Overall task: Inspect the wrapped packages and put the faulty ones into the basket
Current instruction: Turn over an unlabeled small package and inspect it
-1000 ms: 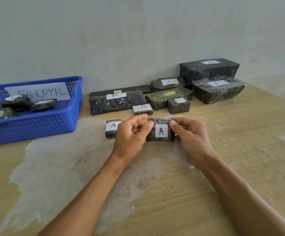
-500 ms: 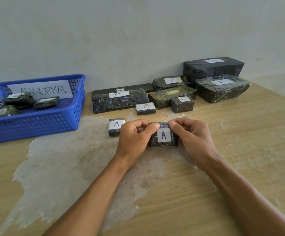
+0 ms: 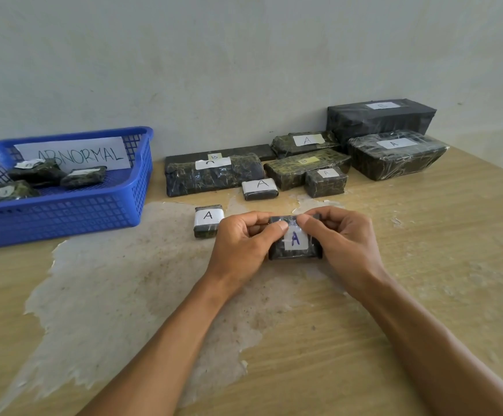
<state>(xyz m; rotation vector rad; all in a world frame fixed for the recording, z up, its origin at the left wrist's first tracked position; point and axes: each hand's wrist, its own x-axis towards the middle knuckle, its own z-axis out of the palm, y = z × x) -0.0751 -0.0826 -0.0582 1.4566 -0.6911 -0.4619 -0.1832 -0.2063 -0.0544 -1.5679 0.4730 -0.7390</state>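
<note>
- Worn wooden table [image 3: 424,295] fills the frame.
- My left grip [image 3: 238,244] and right grip [image 3: 343,238] pinch the A-labelled package [image 3: 295,244], centre frame.
- I'd turn it slowly, checking every wrapped seam.

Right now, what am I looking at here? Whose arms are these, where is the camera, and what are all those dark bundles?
No machine here: a person wears a camera on the head, so you look down along their arms. The left hand and right hand together hold a small wrapped package with a paper label marked A, just over the wooden table. More wrapped packages, large and small, labelled A or B, lie along the wall. At the left stands a blue basket with a sign reading ABNORMAL; three small packages lie in it.
</note>
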